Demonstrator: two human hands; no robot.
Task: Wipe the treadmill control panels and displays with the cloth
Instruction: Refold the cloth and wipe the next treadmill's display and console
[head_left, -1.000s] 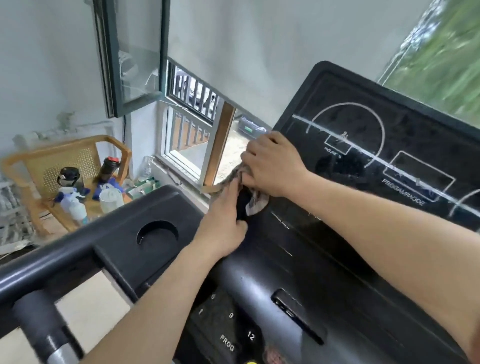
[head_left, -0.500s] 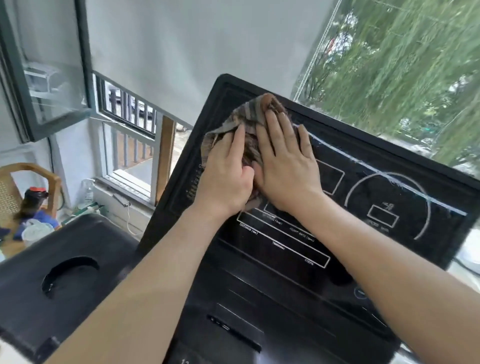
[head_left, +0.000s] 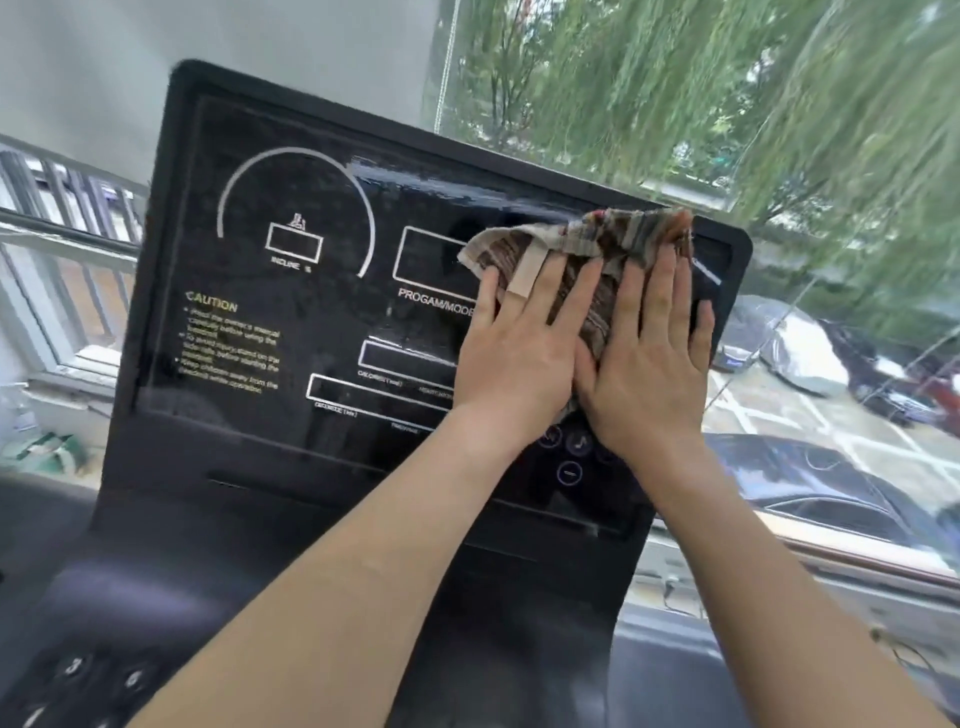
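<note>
We see the cloth (head_left: 587, 244), a striped brown and cream rag, bunched against the upper right part of the treadmill display panel (head_left: 291, 332), with its far end reaching the panel's top right corner. Both our hands lie flat on it, side by side, with thumbs nearly touching. The left hand (head_left: 519, 358) presses the cloth's left half with straight, spread fingers. One of those fingers wears a tan bandage (head_left: 523, 280). The right hand (head_left: 649, 379) presses the right half in the same way, fingers straight and slightly apart, so neither hand curls around the fabric. A fold of cloth shows between the two palms.

The panel is glossy black and tilts back from us. On its left half we read a white arc gauge (head_left: 293, 223) marked for incline, and under it a yellow caution notice (head_left: 231, 343). White outlined boxes run toward our hands, one labelled for program mode. Just below our wrists sit small round touch buttons (head_left: 570, 473). A dark keypad (head_left: 78, 675) with numbers lies at the lower left, too blurred to read.

Beyond the panel, a large window (head_left: 857, 467) shows hanging willow branches (head_left: 675, 104) and parked cars (head_left: 805, 358) below. A barred window (head_left: 62, 208) stands to the left.
</note>
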